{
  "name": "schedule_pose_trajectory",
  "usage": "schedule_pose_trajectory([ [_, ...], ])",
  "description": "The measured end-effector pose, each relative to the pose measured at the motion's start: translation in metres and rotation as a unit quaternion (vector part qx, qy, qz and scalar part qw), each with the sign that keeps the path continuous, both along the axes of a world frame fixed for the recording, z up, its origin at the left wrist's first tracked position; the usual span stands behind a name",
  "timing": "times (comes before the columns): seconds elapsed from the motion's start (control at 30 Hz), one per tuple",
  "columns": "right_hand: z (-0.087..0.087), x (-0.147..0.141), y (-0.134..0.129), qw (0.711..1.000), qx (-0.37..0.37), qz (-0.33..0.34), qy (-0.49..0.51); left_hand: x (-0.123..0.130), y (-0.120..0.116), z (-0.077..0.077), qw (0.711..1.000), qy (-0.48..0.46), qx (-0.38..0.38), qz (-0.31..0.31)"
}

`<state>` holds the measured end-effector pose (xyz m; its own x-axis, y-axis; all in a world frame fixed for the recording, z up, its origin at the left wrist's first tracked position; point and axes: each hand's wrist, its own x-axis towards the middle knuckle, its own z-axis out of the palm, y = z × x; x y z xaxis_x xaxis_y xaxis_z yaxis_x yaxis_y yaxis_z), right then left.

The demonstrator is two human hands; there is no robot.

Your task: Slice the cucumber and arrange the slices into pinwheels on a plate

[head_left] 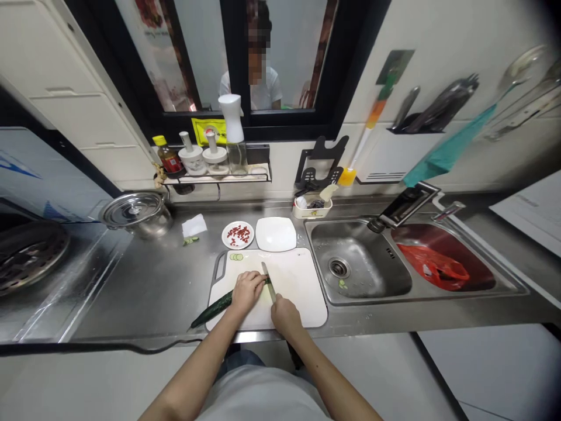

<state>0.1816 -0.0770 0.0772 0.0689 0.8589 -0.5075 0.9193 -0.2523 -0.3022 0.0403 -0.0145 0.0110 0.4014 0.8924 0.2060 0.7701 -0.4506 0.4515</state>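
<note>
A long dark green cucumber (214,310) lies slantwise across the white cutting board (302,292), its left end reaching past the board's edge. My left hand (248,290) is closed over the cucumber near its right end. In my right hand (286,316) is the handle of a knife (270,285), its blade pointing away from me and close against the cucumber's right end. A few thin cucumber slices (236,256) lie in the board's upper left corner. Behind the board stand a small plate of chopped red pieces (239,235) and a white square plate (276,234).
To the right is a double sink (363,292) with a faucet (403,207) and a red plastic bag (438,269). A lidded pot (135,213) and a white paper (194,225) are at the left. Seasoning jars (214,159) line a wall shelf. Beyond the window is a person (265,88).
</note>
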Motion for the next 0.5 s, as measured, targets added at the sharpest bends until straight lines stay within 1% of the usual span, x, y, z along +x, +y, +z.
schedule_pose_trajectory([
  [0.17, 0.001, -0.003, 0.011, 1.000, 0.003, 0.001, -0.003, 0.001, -0.001, 0.001, 1.000, 0.000, 0.005, 0.002],
  [0.5, 0.004, -0.012, 0.044, 0.999, 0.034, 0.010, 0.006, 0.001, -0.001, 0.003, 1.000, 0.000, 0.004, 0.004],
])
